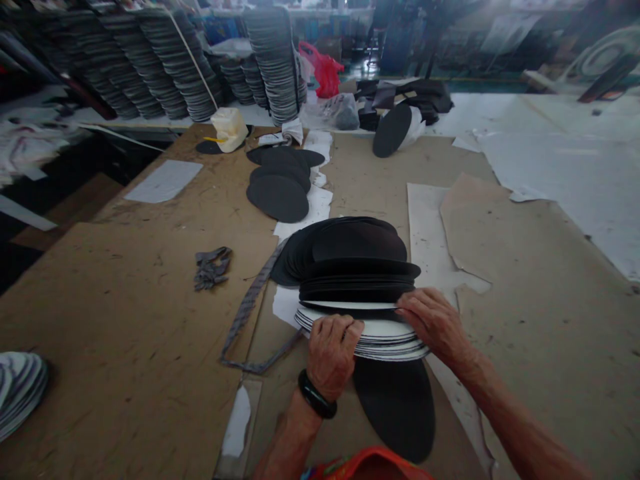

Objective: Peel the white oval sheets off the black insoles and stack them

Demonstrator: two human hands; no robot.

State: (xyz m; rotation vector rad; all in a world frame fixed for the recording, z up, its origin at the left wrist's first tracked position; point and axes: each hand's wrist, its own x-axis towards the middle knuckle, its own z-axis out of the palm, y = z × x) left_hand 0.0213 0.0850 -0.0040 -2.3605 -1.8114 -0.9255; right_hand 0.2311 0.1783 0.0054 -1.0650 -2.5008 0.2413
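A stack of oval pieces (390,340), white on top with dark edges, lies before me. My left hand (334,347), with a black bangle at the wrist, has its fingers curled over the stack's left side. At the far right edge, my right hand (434,323) pinches the rim of a dark oval piece (345,310). Just behind stand several black ovals (357,287) on edge, leaning against a fanned pile of black ovals (350,240). One loose black oval (400,407) lies under the near side of the white stack.
A grey fabric strip (247,307) loops on the cardboard-covered table (150,373), near a crumpled grey scrap (212,268). More black ovals (280,193) lie farther back. Tall stacks (273,67) and a red plastic bag (325,70) stand at the back. Another oval stack (20,390) sits at left.
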